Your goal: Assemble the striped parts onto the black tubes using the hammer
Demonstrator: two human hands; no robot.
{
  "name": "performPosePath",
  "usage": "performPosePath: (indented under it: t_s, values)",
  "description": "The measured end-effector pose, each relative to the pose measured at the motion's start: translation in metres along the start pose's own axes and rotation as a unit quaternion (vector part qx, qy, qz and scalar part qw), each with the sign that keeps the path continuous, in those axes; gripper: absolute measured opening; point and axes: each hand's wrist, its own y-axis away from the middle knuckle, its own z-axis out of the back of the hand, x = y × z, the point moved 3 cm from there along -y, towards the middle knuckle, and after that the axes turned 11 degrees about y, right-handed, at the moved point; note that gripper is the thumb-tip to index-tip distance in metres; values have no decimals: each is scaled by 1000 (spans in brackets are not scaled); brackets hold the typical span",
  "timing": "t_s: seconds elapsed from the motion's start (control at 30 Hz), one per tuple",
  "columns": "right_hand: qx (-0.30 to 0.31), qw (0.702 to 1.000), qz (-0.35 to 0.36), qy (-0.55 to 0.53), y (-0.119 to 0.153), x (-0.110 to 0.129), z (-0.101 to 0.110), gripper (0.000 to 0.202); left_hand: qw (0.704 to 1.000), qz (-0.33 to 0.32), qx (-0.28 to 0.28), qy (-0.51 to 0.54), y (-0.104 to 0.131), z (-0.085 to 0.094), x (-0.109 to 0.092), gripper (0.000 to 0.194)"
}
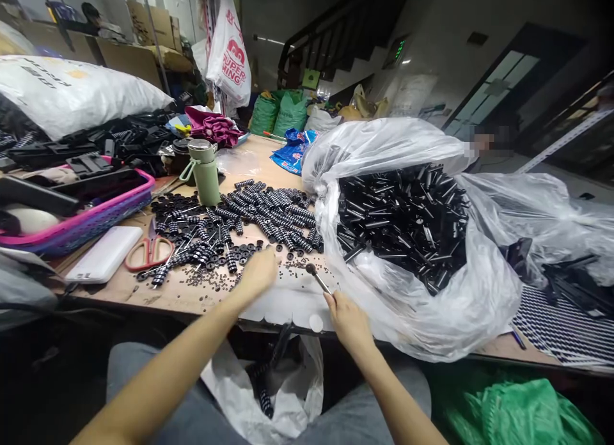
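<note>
My right hand [349,318] is closed around a thin metal rod with a black round cap [311,268] at its far end, held tilted over the table's front edge. My left hand [261,270] is by the loose black round caps [249,248]; motion blurs its fingers, so what they hold, if anything, does not show. Beyond it lies a heap of black-and-white patterned grips [273,208], some with metal rods sticking out. Tiny dark rings [206,279] are scattered in front of the heap.
A large clear plastic bag [484,304] of black tubes [403,221] stands at the right. On the left are scissors [152,247], a white power bank [104,254], a pink-rimmed basket [144,184] and a green bottle [205,176]. A white sack [309,394] hangs open below the table.
</note>
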Motion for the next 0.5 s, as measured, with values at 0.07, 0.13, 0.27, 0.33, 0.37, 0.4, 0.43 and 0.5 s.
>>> performPosePath:
  t_s: [0.07, 0.13, 0.27, 0.33, 0.37, 0.4, 0.43, 0.5]
  values:
    - [-28, 999, -2, 21, 0, 3, -11, 31, 997, 50, -65, -5, -50, 16, 3, 39]
    - [-60, 998, 18, 11, 1, 9, -13, 28, 992, 90, -92, -5, -94, 24, 8, 41]
    - [-158, 982, 58, -87, -11, -4, 13, 20, 990, 114, -87, 9, -132, 18, 16, 39]
    - [-220, 972, 18, -83, -30, -29, 32, 24, 992, 99, -76, 18, -132, 12, 18, 38]
    - [-228, 972, -7, -56, -41, -43, 38, 27, 993, 88, -71, 25, -129, 10, 18, 38]
    - [-224, 973, -14, -43, -54, -55, 42, 29, 994, 75, -67, 34, -125, 9, 17, 39]
    - [-215, 976, -9, -34, -66, -64, 44, 30, 995, 62, -63, 47, -120, 7, 16, 41]
    - [-186, 982, 26, -27, -86, -74, 43, 33, 995, 42, -50, 81, -107, 5, 11, 46]
